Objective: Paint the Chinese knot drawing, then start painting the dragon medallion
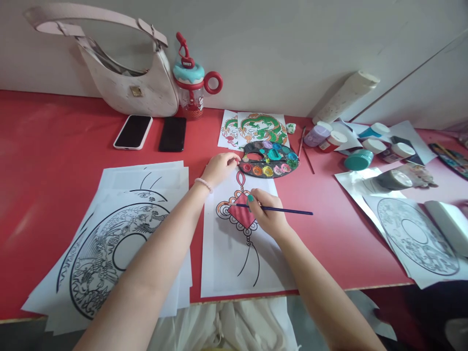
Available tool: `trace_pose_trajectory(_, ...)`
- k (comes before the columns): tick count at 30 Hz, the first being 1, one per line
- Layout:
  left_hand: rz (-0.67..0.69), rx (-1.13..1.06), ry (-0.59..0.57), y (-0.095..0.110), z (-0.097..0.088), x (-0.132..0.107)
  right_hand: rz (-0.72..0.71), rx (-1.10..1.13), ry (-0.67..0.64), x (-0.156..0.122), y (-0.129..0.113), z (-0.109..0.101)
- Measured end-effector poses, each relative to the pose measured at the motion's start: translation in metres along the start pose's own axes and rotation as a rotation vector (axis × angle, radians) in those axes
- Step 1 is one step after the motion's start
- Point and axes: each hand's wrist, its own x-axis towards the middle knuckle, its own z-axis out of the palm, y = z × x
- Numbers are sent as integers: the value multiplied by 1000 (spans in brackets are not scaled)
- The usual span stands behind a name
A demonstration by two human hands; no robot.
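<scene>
My right hand (269,210) grips a thin dark-blue paintbrush (288,210), its tip resting on the left loops of a printed knot ornament. That drawing is on a white sheet (219,263) in front of me; its centre diamond (242,211) is painted red and some loops orange. My left hand (221,168) lies across the sheet's top with fingers curled in at the left edge of a dark paint palette (268,169). The palette holds several wells of different colours, and another brush lies across it.
Left lie stacked printed sheets (109,209), two phones (133,131) (172,134), a white handbag (135,92) and a cup (192,92). Dragon pictures (263,127) sit behind the palette. To the right are several paint jars (359,159), a paper roll (345,97) and another printed sheet (417,263).
</scene>
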Motion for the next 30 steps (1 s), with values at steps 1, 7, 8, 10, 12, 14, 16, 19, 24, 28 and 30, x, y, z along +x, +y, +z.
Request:
trace_pose_trajectory(1, 2, 1, 2, 0, 0, 0, -5, -12, -1, 0, 0, 0)
trace_pose_trajectory(7, -11, 9, 1, 0, 0, 0, 40, -48, 65, 1, -2, -4)
trace_pose_trajectory(8, -10, 8, 1, 0, 0, 0, 45, -38, 65, 1, -2, -4)
trace_pose_trajectory(10, -4, 6, 3, 0, 0, 0, 46, -12, 48, 0, -2, -4)
trace_pose_trajectory(12, 3, 7, 7, -1, 0, 0, 26, -3, 20, 0, -2, -3)
trace_pose_trajectory(14, 6, 7, 9, -1, 0, 0, 3, -19, 7, 0, -2, -2)
trace_pose_trajectory(16, 2, 8, 6, -1, 1, 0, 1, -37, 24, 0, -2, -3)
trace_pose_trajectory(19, -10, 6, 0, -1, 1, 0, 19, -30, 40, -1, -1, -3)
trace_pose_trajectory(24, -15, -1, 4, -1, 1, 0, -47, -51, -6, -1, -5, 2)
trace_pose_trajectory(28, -21, -9, -1, -1, 0, 0, -77, -71, -94, -3, -11, 5)
trace_pose_trajectory(30, -18, -12, -1, -1, 0, 0, -73, -67, -114, -4, -11, 5)
